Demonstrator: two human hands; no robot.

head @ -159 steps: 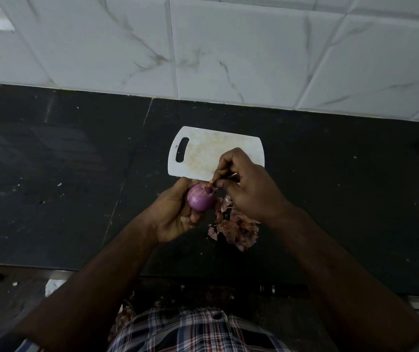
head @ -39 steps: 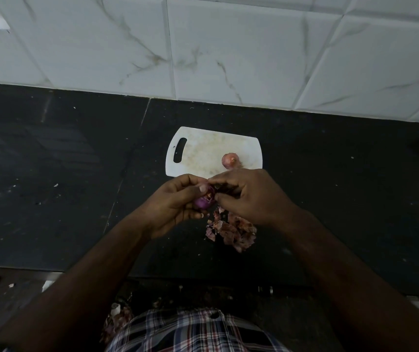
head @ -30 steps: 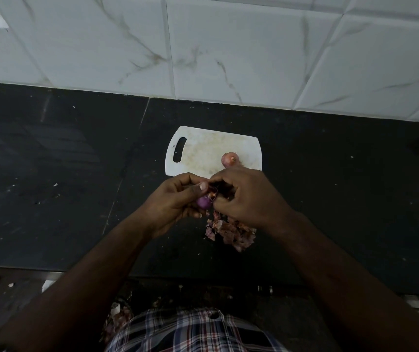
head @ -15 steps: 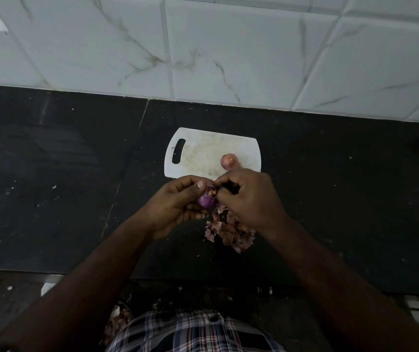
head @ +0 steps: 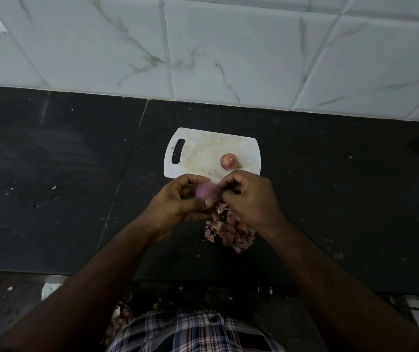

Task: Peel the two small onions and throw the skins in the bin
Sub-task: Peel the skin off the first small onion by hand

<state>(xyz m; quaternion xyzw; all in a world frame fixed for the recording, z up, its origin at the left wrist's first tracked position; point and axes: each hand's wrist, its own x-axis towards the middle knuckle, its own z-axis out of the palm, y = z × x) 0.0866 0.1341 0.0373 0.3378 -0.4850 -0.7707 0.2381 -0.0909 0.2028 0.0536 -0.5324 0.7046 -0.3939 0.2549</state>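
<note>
— Where's the onion being worked on?

— The purple onion (head: 207, 193) sits in the left hand (head: 178, 203), held above the black countertop (head: 51, 199) just in front of the near edge of the white cutting board (head: 198, 153). The fingers curl round its far side and the thumb presses across the near side, so it is clamped between them.

— And the other hand?

— The right hand (head: 250, 199) is right against the onion's right side, fingers curled in and bunched together at the onion's end. Whether they pinch a strip of skin I cannot tell (the fingertips are turned away from the camera).

— The second one?

— The second onion (head: 229, 161) lies on the cutting board, toward its right end, apart from both hands. It looks paler, pinkish, with a brownish tip facing up.

— Any skins about?

— A pile of onion skins (head: 230, 233) lies on the countertop directly below the right hand and wrist, partly hidden by them. The board's handle slot is at its left end. Behind the countertop rises a wall of white marbled tiles (head: 228, 47), and a checked shirt (head: 190, 331) shows at the bottom edge.
</note>
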